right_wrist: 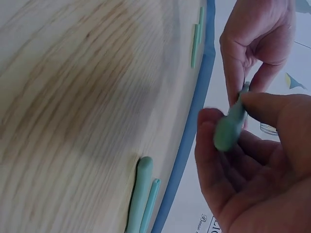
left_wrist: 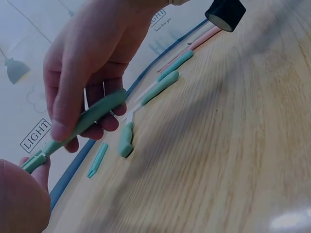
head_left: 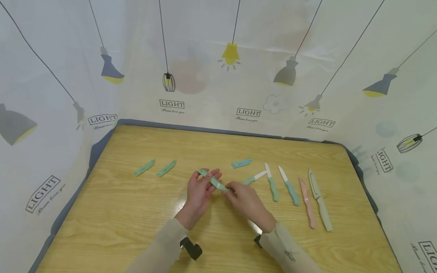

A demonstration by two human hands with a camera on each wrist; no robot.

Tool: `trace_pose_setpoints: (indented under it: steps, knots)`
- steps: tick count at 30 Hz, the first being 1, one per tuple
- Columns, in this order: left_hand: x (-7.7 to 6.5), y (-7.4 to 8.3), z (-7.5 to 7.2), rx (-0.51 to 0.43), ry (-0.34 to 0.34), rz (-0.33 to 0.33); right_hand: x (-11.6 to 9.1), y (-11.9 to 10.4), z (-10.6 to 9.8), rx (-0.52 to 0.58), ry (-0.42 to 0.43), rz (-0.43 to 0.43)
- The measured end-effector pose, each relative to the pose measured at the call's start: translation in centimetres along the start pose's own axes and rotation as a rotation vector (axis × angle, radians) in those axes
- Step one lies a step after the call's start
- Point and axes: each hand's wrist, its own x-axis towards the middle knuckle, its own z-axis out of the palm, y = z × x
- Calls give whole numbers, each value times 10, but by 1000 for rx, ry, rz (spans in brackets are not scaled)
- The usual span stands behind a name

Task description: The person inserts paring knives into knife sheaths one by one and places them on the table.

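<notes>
Above the table, my left hand (head_left: 197,195) pinches a green knife sheath (head_left: 203,173) between thumb and fingers. My right hand (head_left: 248,201) grips the green handle (left_wrist: 104,108) of a small knife, whose blade end meets the sheath in line with it. The blade itself is hidden. In the right wrist view the handle's rounded butt points toward the camera, between thumb and fingers. Just past the right hand lies a green knife (head_left: 250,180) with a bare white blade. A second green knife (head_left: 273,187) and a blue knife (head_left: 290,189), both unsheathed, lie to its right.
Two green sheaths (head_left: 145,167) lie at the left of the wooden table (head_left: 119,212). A blue sheath (head_left: 241,163) is behind the hands. Farther right are a pink knife (head_left: 308,208) and a larger beige knife (head_left: 322,212), both sheathed. A printed curtain (head_left: 205,45) surrounds the table.
</notes>
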Motion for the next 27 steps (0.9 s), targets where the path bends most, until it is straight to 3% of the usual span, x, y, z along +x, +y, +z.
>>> trace_pose_setpoints:
  steps: [14,17,22,27]
  knots:
    - [1,2,-4,48,4,-57,-2,1,0,-81,22,-17]
    - [0,2,-4,82,-52,-78,-4,2,0,-102,34,-45]
    - [0,3,-7,191,-213,-131,-10,7,-4,-124,62,-34]
    - [1,10,-13,243,-236,-136,-19,19,-15,-103,90,36]
